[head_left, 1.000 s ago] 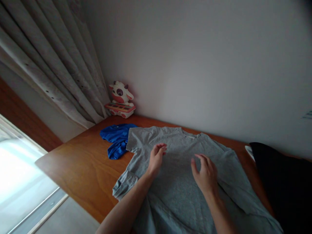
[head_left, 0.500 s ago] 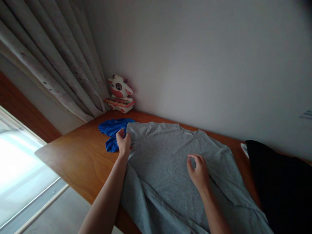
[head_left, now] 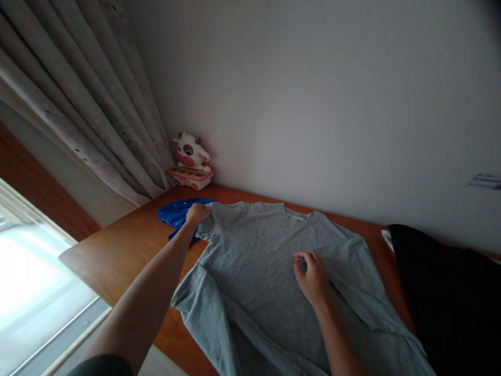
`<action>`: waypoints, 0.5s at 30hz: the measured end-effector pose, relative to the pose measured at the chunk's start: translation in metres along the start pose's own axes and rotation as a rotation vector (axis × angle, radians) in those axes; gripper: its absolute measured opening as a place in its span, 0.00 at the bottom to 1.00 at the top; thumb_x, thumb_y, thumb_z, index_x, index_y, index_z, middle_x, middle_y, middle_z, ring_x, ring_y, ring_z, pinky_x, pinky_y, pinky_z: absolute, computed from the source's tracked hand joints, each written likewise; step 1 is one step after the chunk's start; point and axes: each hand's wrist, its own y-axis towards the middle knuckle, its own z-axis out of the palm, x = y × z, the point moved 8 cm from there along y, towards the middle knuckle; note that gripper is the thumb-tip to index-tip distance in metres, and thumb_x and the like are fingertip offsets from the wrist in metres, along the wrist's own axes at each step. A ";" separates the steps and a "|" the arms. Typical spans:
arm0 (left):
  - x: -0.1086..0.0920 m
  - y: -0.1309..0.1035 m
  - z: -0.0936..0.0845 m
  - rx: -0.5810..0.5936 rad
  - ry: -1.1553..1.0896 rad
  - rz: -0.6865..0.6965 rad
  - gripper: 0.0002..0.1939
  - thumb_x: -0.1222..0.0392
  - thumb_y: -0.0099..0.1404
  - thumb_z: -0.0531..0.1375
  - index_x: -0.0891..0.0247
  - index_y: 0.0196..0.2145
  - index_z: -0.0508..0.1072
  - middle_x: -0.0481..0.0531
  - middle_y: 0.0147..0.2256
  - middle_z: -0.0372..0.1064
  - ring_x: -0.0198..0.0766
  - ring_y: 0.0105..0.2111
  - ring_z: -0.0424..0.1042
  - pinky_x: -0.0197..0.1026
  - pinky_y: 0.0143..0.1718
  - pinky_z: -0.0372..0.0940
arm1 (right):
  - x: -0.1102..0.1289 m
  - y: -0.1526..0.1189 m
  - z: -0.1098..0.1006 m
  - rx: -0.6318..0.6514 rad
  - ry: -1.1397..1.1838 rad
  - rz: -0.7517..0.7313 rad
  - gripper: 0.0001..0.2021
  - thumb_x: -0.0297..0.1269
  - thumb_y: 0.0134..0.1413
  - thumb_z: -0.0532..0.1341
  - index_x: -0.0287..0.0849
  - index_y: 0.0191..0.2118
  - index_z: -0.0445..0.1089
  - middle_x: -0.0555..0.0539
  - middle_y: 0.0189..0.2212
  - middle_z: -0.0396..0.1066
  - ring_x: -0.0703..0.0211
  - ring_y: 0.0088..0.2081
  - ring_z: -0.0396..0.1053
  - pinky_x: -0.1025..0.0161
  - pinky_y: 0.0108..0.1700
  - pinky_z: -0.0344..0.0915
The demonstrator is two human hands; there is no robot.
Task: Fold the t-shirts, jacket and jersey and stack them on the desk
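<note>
A grey shirt (head_left: 258, 256) lies spread over the wooden table, its collar toward the wall and its lower part folded and wrinkled. At the shirt's upper left corner is my left hand (head_left: 198, 213), its fingers over the edge of the sleeve; whether they pinch the fabric is hard to make out. My right hand (head_left: 311, 274) is above the middle of the shirt, thumb and fingers curved with a small gap between them and nothing held. Blue cloth (head_left: 174, 211) lies beside and partly behind my left hand.
A cow-shaped toy with a keyboard (head_left: 191, 162) stands in the back corner near the curtain (head_left: 97, 104). Black cloth (head_left: 446, 297) lies at the right, with a bit of white under its edge. The wooden table's (head_left: 102, 250) left edge borders a bright window.
My left hand has moved to the shirt's upper left corner and turned over it. The left part of the shirt has shifted outward. My right hand is slightly farther left.
</note>
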 end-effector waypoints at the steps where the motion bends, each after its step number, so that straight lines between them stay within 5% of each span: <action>1: -0.004 -0.001 0.000 0.002 0.010 0.024 0.12 0.59 0.53 0.67 0.61 0.37 0.80 0.58 0.40 0.81 0.58 0.47 0.78 0.46 0.44 0.70 | 0.000 0.000 0.001 0.008 -0.002 0.004 0.09 0.37 0.62 0.54 0.43 0.39 0.71 0.41 0.37 0.75 0.50 0.42 0.72 0.53 0.48 0.67; 7: -0.061 -0.034 0.006 -0.050 -0.019 0.273 0.20 0.60 0.61 0.63 0.60 0.52 0.76 0.55 0.49 0.78 0.47 0.51 0.76 0.41 0.51 0.68 | -0.001 0.000 0.003 0.038 -0.021 0.018 0.09 0.35 0.60 0.54 0.43 0.39 0.72 0.42 0.37 0.75 0.51 0.41 0.71 0.54 0.48 0.67; 11: -0.117 -0.105 0.030 0.186 -0.099 0.845 0.27 0.55 0.64 0.63 0.57 0.60 0.69 0.53 0.51 0.77 0.42 0.49 0.76 0.43 0.53 0.69 | -0.002 0.000 0.003 0.015 -0.009 -0.007 0.09 0.35 0.60 0.54 0.44 0.38 0.72 0.43 0.36 0.74 0.51 0.40 0.71 0.54 0.47 0.67; 13: -0.125 -0.149 0.039 0.276 -0.031 1.117 0.29 0.53 0.65 0.63 0.57 0.62 0.66 0.56 0.55 0.73 0.46 0.54 0.73 0.50 0.58 0.66 | -0.001 -0.001 0.003 0.008 0.000 -0.021 0.08 0.35 0.60 0.55 0.44 0.38 0.71 0.43 0.36 0.74 0.51 0.40 0.71 0.54 0.46 0.67; 15: -0.115 -0.174 0.046 0.283 0.093 1.199 0.29 0.53 0.65 0.63 0.56 0.63 0.66 0.58 0.58 0.70 0.50 0.57 0.70 0.54 0.61 0.64 | 0.000 -0.001 0.003 0.003 0.001 -0.025 0.08 0.35 0.60 0.55 0.44 0.38 0.71 0.43 0.36 0.74 0.51 0.41 0.71 0.54 0.46 0.67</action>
